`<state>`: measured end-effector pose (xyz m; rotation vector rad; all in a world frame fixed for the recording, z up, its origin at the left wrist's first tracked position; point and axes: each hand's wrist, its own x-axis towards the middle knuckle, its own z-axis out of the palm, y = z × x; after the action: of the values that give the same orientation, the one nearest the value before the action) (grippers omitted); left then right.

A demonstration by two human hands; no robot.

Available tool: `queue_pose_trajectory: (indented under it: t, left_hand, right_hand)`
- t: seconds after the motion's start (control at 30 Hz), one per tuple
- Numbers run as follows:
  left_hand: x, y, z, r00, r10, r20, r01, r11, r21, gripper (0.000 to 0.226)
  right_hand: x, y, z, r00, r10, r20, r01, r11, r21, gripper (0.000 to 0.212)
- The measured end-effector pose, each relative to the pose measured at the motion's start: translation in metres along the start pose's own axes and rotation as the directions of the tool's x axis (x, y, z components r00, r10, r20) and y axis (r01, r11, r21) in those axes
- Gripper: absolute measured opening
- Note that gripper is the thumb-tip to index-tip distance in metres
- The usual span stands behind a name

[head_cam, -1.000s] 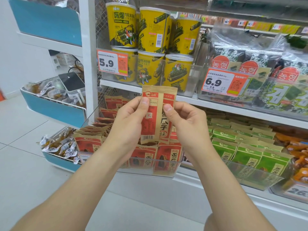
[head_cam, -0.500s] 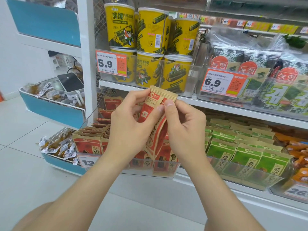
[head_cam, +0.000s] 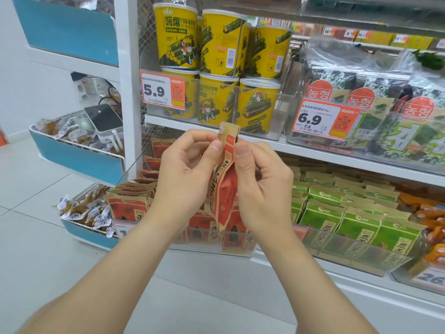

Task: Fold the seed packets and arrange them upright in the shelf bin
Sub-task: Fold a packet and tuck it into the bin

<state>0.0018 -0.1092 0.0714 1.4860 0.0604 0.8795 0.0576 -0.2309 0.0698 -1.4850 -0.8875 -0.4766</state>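
A red and tan seed packet (head_cam: 224,186) is pinched between both hands in front of the shelf, folded lengthwise into a narrow upright strip. My left hand (head_cam: 185,174) grips its left side with the thumb near the top. My right hand (head_cam: 260,184) grips the right side, thumb pressed opposite. Behind and below them is the clear shelf bin (head_cam: 238,251) holding several red seed packets (head_cam: 130,208) standing upright in rows; my hands hide the bin's middle.
A neighbouring clear bin (head_cam: 356,251) holds green packets (head_cam: 320,213). Yellow seaweed cans (head_cam: 216,42) and seaweed bags (head_cam: 385,112) fill the shelf above, with price tags on it. A blue-edged side rack (head_cam: 79,157) at left carries wrapped snacks. White tiled floor lies below.
The packet went from flat and facing me to folded in half lengthwise. Both thumbs have closed together over its upper part.
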Motion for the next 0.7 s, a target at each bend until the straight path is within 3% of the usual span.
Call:
queue_pose_trajectory:
  t: [0.07,0.13,0.27,0.37,0.47,0.53,0.63,0.7]
  left_hand:
    - [0.0012,0.0002,-0.0008,1.0,-0.029,-0.007,0.029,0.997,-0.077,0.005]
    - [0.0013,0.0004,-0.002,0.998,-0.055,0.018,0.058,0.986,-0.155,0.021]
    - [-0.002,0.0041,-0.0013,0.994,-0.05,0.095,0.067,0.982,-0.176,0.046]
    - [-0.0042,0.0041,0.0023,0.996,-0.061,0.072,0.071,0.987,-0.144,0.042]
    - [-0.0039,0.0039,0.0025,0.999,-0.042,0.033,0.046,0.99,-0.135,0.025]
    - [-0.004,0.0054,0.0017,0.998,-0.025,0.053,0.032,0.989,-0.145,0.025]
    - [-0.0046,0.0068,0.003,0.997,-0.011,0.076,0.02,0.993,-0.115,0.025]
    - [-0.0034,0.0064,0.0046,0.996,-0.042,0.075,0.052,0.989,-0.137,0.018]
  right_hand:
    - [0.0001,0.002,0.0004,0.997,0.065,0.034,-0.066,0.997,0.041,0.03]
    - [0.0022,0.0016,0.0003,0.985,0.166,0.043,-0.171,0.975,0.144,0.03]
    - [0.005,-0.0018,-0.0006,0.916,0.392,0.085,-0.385,0.802,0.457,0.046]
    - [0.0052,0.0008,-0.0032,0.814,0.537,0.22,-0.543,0.571,0.616,0.055]
    - [0.006,0.0025,-0.0067,0.742,0.587,0.324,-0.64,0.479,0.601,0.05]
    - [0.0057,0.0033,-0.0071,0.749,0.567,0.343,-0.642,0.492,0.589,0.041]
    - [0.0051,0.0026,-0.0034,0.821,0.496,0.281,-0.559,0.603,0.569,0.022]
    - [0.0038,0.0012,0.0007,0.849,0.471,0.24,-0.516,0.64,0.57,0.02]
